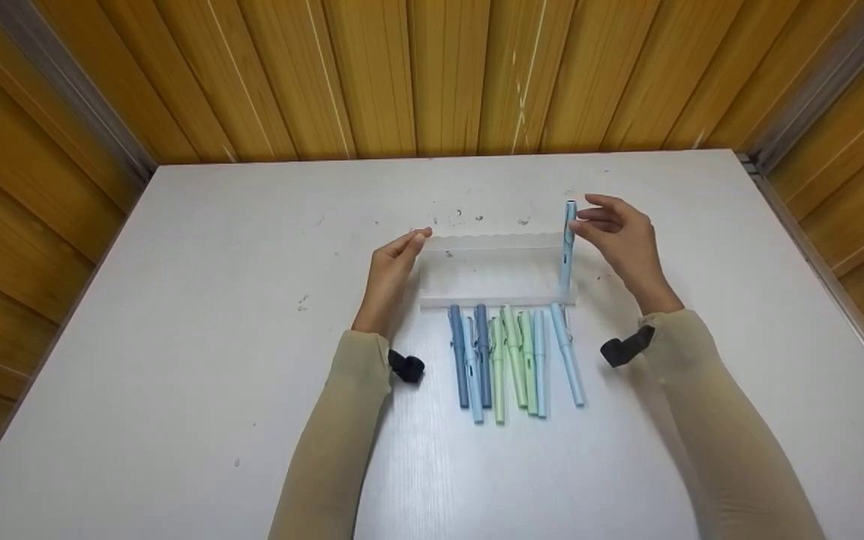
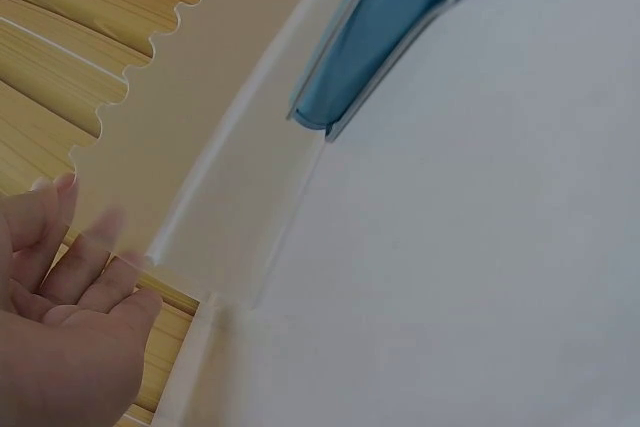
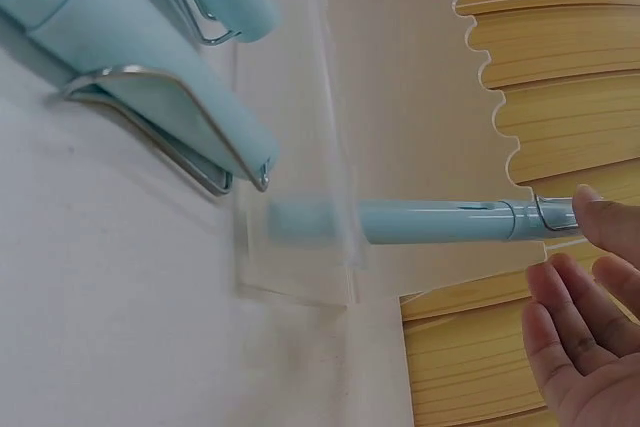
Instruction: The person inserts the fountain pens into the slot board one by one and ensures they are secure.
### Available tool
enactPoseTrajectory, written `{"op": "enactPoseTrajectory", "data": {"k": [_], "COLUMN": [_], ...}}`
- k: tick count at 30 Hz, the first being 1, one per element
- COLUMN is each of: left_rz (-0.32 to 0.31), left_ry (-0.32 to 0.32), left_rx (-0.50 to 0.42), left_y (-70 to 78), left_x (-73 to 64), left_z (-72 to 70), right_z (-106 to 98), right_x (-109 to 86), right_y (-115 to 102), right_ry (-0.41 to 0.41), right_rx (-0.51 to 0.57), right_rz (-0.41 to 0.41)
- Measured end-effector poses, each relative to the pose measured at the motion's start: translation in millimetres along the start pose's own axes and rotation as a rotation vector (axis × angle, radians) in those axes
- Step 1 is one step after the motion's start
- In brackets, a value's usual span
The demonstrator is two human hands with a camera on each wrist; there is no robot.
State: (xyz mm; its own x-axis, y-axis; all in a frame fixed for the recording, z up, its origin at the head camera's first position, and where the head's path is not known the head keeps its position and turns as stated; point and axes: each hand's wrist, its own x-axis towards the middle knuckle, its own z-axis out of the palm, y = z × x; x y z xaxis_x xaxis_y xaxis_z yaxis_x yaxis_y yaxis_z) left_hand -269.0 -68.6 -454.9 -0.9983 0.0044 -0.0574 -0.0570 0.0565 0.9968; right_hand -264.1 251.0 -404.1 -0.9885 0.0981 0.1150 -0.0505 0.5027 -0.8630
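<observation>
Pen [image 1: 567,259], light blue, is running along the right end of the case [image 1: 492,241], its near end showing through the clear plastic and its capped end jutting past the scalloped far edge. Wood-patterned walls [image 1: 447,75] are rising behind and beside the white table [image 1: 177,300]. Two tan sleeves [image 1: 327,420] are reaching in over the table from the near side. The case is lying crosswise between the hands. The left hand [image 1: 394,262] is pinching it at the far left corner. The right hand [image 1: 627,240] is grasping the pen at its cap, the thumb pressing beside the metal clip [image 3: 541,217]; most of the pen is extending from this grip toward the person, within the case. Eight other pens [image 1: 513,356] are lying roughly side by side just in front of the case: two dark blue, three green, three light blue. A black camera [image 1: 406,367] is sitting at each wrist. Small dark specks [image 1: 479,218] are dotting the table beyond the case.
</observation>
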Motion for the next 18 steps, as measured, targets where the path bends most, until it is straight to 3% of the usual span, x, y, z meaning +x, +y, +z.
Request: {"op": "enactPoseTrajectory", "data": {"k": [7,12,18], "left_rz": [0.027,0.025,0.016], "left_ry": [-0.003,-0.003,-0.001], "left_rx": [-0.013,-0.008,0.003], "left_y": [-0.1,0.2,-0.1], "left_x": [-0.5,0.7,1.2], "left_z": [-0.5,-0.2,0.2], "right_z": [-7,-12,-19], "right_x": [-3.5,-8.8,-16.3], "right_y": [2,4,7], "right_ry": [0.051,0.077,0.021], "right_rx": [-0.015,-0.07,-0.108], "right_rz": [-0.015,0.021,0.097]}}
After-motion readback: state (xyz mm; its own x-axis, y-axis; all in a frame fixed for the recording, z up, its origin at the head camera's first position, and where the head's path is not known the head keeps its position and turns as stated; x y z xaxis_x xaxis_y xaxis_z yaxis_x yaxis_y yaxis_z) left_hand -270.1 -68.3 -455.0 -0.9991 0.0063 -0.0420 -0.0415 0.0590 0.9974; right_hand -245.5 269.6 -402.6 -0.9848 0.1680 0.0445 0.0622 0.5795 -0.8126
